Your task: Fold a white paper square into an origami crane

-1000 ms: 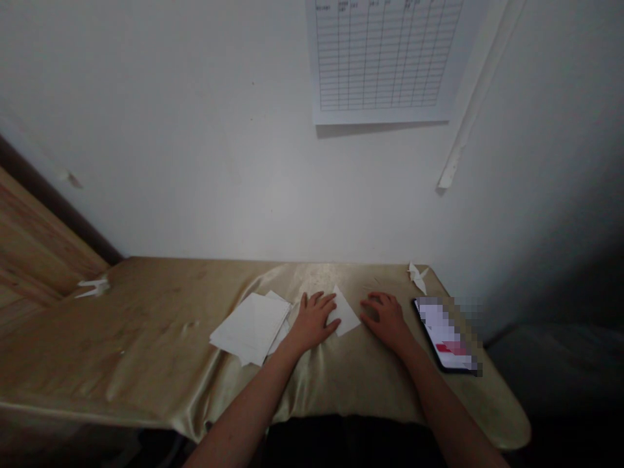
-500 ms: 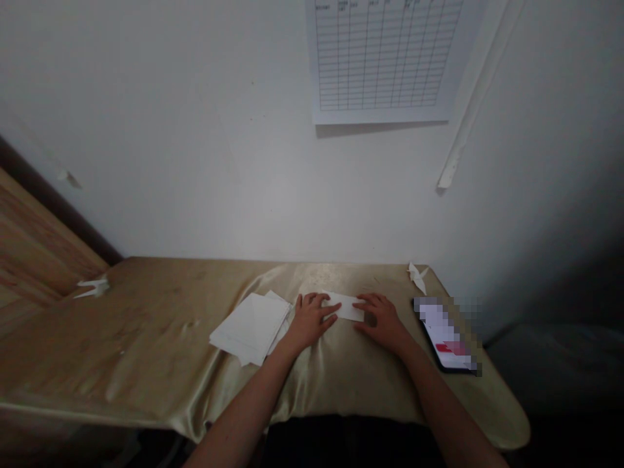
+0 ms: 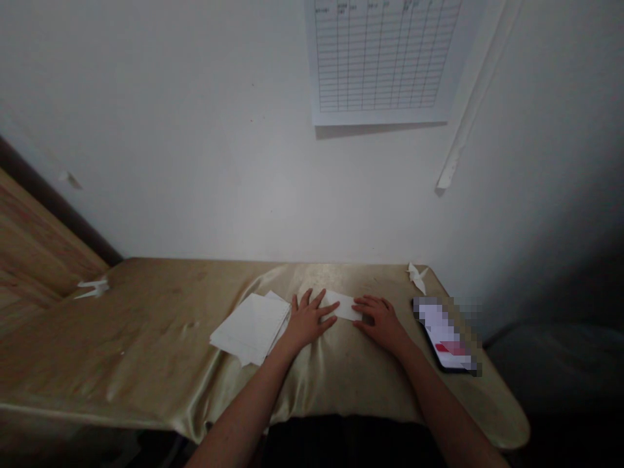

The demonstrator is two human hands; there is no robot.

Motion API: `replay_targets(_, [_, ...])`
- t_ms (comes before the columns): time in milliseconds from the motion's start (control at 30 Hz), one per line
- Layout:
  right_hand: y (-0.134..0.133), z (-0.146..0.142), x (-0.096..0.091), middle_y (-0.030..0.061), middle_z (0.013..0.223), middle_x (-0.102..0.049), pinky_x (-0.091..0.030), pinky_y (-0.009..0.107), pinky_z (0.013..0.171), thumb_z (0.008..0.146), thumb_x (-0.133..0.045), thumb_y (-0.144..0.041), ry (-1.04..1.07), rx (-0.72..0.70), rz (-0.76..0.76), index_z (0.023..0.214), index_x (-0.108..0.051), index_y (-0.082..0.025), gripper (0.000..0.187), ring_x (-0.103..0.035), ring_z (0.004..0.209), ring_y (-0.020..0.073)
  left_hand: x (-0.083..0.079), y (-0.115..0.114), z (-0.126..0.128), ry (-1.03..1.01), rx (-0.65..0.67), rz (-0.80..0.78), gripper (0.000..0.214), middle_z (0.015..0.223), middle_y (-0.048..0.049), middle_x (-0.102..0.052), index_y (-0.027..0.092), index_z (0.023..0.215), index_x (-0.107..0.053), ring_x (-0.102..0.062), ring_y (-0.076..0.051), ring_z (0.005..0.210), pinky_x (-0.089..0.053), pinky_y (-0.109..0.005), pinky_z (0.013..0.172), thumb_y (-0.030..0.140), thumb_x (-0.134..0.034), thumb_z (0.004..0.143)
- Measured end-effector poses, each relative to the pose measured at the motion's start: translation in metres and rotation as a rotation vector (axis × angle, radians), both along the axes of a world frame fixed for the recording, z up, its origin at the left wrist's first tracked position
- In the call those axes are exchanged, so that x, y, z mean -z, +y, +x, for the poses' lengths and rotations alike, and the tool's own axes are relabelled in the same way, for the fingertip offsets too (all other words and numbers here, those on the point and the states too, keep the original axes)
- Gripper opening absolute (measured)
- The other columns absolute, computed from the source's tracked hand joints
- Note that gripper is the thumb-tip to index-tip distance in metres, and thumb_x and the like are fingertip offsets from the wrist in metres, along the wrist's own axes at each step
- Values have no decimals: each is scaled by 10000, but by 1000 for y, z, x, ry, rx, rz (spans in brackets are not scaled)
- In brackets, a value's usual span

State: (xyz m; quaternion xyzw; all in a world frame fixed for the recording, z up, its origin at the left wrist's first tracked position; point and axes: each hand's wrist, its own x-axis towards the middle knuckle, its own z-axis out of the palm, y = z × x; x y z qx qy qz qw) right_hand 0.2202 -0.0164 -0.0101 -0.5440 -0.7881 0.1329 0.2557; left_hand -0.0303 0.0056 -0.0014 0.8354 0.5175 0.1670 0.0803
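Head view: left hand (image 3: 306, 323), fingers spread, and right hand (image 3: 381, 320), fingers slightly parted, overlie opposite ends of the paper (image 3: 346, 305) on the table (image 3: 355, 380); even pressure is advisable, though fingertip contact is unclear.

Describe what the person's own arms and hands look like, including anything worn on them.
The left hand and right hand are bare, each with slender fingers and no glove. No watch or bracelet shows at either wrist. The left forearm and right forearm are uncovered, with no sleeve in view.
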Motion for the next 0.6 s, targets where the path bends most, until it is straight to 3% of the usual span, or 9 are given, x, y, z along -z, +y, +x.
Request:
replay_targets(100, [0,-2,-1,76,1322,-661,-313,557,1134,873,-647,-348,-14,-38,67,1153,-720,-269,300,-514,1314,279,-4,2,-1,36,11,-6,420,1548,17,-454,576,1314,-556,-302,-432,1445,-98,-790,1091,547,-604,898])
replay_targets(267, [-2,-5,-5,48,1239,-708,-267,560,1168,927,-551,-265,-52,-63,147,1031,-749,-261,224,-539,1278,256,-8,2,0,50,11,-4,431,1543,-6,-453,570,1315,-557,-305,-417,1445,-108,-779,1094,548,-618,889])
replay_targets(600, [11,13,-3,70,1146,-737,-401,447,1060,893,-609,-222,69,-51,104,1024,-739,-230,185,-594,1188,244,-10,-2,6,106,18,-41,478,1518,-16,-442,564,1369,-501,-296,-403,1428,-127,-784,1089,601,-578,898])
